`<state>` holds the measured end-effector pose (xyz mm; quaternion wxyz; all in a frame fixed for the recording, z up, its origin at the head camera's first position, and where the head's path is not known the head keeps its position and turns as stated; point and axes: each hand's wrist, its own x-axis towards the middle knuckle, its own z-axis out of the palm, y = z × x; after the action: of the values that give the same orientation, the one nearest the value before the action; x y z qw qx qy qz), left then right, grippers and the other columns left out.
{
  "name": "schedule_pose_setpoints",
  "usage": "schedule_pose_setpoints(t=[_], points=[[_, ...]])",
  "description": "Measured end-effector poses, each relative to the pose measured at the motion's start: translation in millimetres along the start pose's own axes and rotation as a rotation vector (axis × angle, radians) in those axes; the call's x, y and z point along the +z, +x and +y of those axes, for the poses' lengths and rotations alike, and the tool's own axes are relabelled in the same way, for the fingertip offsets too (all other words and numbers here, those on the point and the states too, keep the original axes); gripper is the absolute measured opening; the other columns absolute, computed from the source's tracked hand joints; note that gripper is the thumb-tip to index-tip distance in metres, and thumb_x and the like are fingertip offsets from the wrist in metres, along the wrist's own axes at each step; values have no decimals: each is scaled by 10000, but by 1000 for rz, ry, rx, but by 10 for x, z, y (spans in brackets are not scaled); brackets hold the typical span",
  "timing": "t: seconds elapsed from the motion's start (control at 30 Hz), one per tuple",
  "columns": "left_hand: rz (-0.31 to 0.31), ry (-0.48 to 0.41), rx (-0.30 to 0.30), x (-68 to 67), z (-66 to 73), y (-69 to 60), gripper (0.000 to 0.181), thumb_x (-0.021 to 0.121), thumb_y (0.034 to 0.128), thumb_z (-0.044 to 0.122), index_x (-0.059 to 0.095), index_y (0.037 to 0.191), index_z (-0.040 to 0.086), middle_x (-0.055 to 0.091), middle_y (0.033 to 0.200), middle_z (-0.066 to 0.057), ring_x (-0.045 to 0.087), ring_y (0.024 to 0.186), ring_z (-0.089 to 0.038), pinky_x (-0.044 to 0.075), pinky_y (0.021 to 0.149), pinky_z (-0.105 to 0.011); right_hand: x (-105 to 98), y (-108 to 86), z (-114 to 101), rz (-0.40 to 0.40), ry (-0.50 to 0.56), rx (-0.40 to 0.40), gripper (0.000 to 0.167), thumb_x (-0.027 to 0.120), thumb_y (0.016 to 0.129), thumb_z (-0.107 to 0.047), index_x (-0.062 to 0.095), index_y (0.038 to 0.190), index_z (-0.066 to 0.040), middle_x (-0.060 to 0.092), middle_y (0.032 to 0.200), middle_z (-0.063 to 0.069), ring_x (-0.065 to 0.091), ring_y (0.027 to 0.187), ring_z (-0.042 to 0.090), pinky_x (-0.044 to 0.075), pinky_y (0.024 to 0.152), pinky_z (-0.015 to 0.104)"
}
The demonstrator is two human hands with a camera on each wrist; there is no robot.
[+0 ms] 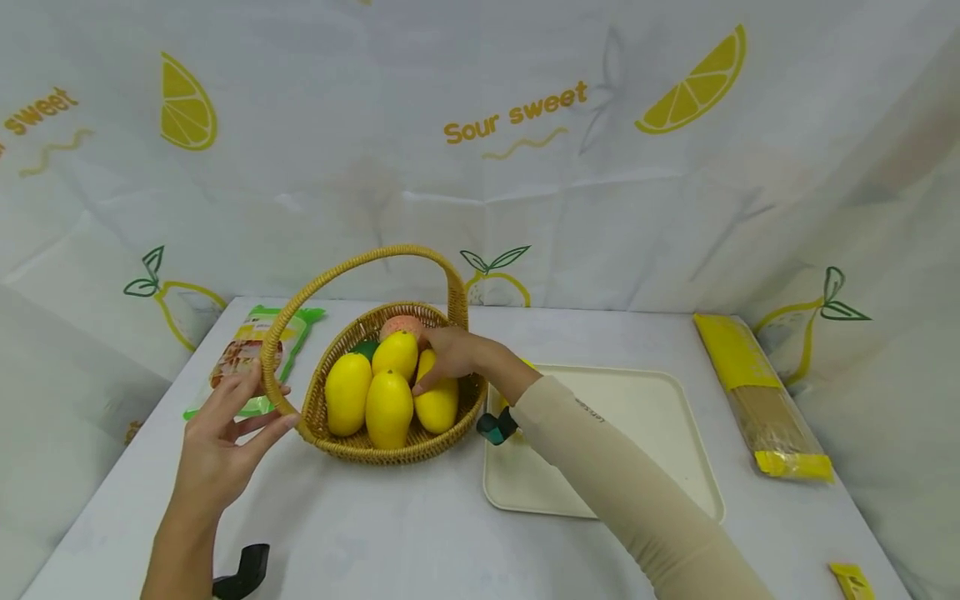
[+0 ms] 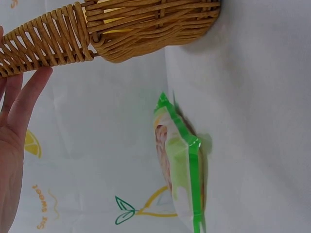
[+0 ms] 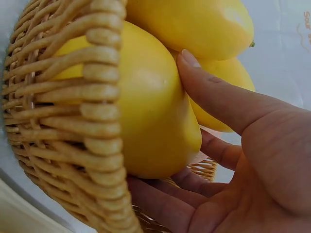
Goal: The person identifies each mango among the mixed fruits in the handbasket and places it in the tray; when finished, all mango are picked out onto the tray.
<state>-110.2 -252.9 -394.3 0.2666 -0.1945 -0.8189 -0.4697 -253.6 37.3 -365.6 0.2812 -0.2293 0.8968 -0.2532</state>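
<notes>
A wicker basket with a tall arched handle holds several yellow mangoes, a pinkish round fruit and a green one, partly covered. My left hand holds the handle low on its left side, thumb in front and fingers behind. Inside the basket, at its right, my right hand grips the rightmost mango. In the right wrist view, the thumb lies on that mango and the other fingers curl under it, partly hidden.
A cream tray lies right of the basket, partly beneath my right forearm; something yellow there is mostly hidden. Behind the handle lies a green-edged food packet. Along the right edge are a yellow noodle packet and a small yellow sachet.
</notes>
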Motion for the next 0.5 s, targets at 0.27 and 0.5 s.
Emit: schedule_pose_setpoints(t=[0.27,0.5], points=[[13,-54,55,-7,-15,-4,776,775,800,164,460,1471,-66,600,1272,137,606,1137,21,586,829,-81,33,0,1,42,-25,-2,728,832,855,-376,499,1444,-107,575,1449,61,549,1215,205,525,1105,371],[22,-112,94,18,-40,8,828,747,809,309,436,1479,-65,613,1280,78,616,1130,-12,581,845,-82,39,-25,26,62,-76,-3,704,811,864,-424,534,1438,-127,599,1430,45,557,1204,205,526,1094,369]])
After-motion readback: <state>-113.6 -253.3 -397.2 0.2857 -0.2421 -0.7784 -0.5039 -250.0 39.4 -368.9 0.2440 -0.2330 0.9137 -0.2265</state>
